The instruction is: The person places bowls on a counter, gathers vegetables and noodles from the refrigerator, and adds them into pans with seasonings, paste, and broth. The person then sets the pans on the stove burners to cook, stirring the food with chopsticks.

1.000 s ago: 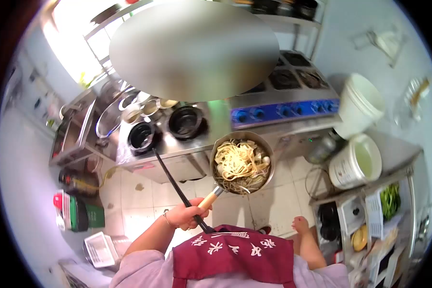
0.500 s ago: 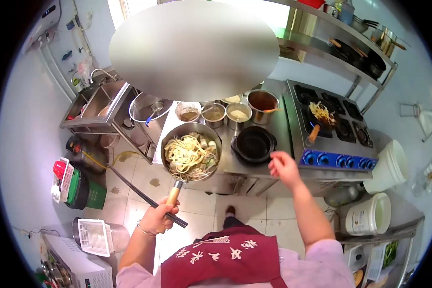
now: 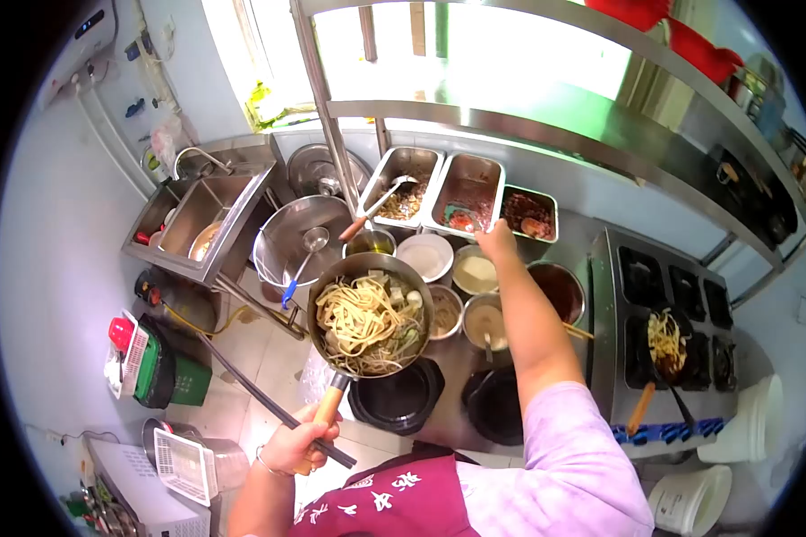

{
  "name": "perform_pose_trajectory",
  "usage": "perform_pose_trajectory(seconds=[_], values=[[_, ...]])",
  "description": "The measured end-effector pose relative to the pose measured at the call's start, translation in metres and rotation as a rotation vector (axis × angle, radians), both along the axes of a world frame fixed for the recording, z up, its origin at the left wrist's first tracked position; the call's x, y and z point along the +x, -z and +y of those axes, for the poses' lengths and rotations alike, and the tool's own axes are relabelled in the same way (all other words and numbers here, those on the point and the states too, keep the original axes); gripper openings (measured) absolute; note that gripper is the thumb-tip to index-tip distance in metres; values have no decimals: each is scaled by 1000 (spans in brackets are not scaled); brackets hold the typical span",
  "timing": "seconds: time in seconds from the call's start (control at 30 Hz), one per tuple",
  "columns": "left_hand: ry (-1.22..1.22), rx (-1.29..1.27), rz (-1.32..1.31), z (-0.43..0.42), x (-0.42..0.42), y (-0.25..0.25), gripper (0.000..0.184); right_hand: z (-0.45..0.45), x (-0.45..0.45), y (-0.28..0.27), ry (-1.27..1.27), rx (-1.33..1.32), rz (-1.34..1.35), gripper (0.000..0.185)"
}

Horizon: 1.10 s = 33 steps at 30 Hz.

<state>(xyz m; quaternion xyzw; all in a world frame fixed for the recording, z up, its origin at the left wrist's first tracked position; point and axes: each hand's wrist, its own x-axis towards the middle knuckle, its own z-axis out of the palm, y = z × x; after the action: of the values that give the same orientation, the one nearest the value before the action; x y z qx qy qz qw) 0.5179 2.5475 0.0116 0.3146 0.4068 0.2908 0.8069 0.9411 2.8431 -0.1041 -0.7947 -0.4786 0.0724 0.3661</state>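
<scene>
Over a stainless-steel kitchen surface (image 3: 453, 394), the person's left hand (image 3: 304, 440) is closed firmly around the pale wooden handle of a round, deep steel pan (image 3: 358, 265), with a pair of long black chopsticks (image 3: 251, 388) pinned in the same grasp. Flat, pale yellow noodles (image 3: 358, 311) lie in the pan over pale chunks and thin strands. Just beyond the pan's handle side, a round black bowl (image 3: 398, 398) sits on the surface, partly covered by the pan. The right hand (image 3: 495, 240) reaches far forward to the near edge of a rectangular steel tray (image 3: 476, 173) with reddish contents; its fingertips are hidden, so how far open it is, or whether it holds anything, cannot be told. Beside that tray stands a second steel tray (image 3: 415, 160), crossed by a wooden-handled ladle (image 3: 379, 207).
</scene>
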Motion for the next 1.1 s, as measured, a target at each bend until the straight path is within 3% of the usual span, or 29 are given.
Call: perform_pose_trajectory(seconds=[0.1, 0.23, 0.3, 0.37, 0.43, 0.5, 0.53, 0.77, 1.03, 1.1], values=[[32, -25, -13, 25, 0, 9, 34, 32, 10, 18, 37, -17, 136, 31], [19, -69, -12, 47, 11, 15, 35, 51, 5, 30, 132, 240, 355, 25], [27, -105, -3, 57, 16, 16, 34, 68, 16, 41, 161, 184, 279, 27], [63, -127, -36, 66, 14, 29, 31, 83, 38, 45, 79, 54, -23, 26], [79, -156, -47, 73, 17, 30, 28, 73, 35, 11, 13, 45, -76, 22], [89, -151, -17, 80, 20, 34, 27, 75, 37, 4, -148, 317, -196, 17], [89, -155, -16, 82, 22, 33, 27, 78, 41, 6, -197, 300, -229, 11], [100, -140, 22, 97, 31, 41, 34, 112, 55, 35, -269, 308, -254, 16], [87, -178, 33, 100, 39, 45, 35, 104, 52, 24, -426, 85, -280, 24], [86, -176, 21, 101, 40, 44, 35, 100, 51, 22, -451, 129, -303, 26]])
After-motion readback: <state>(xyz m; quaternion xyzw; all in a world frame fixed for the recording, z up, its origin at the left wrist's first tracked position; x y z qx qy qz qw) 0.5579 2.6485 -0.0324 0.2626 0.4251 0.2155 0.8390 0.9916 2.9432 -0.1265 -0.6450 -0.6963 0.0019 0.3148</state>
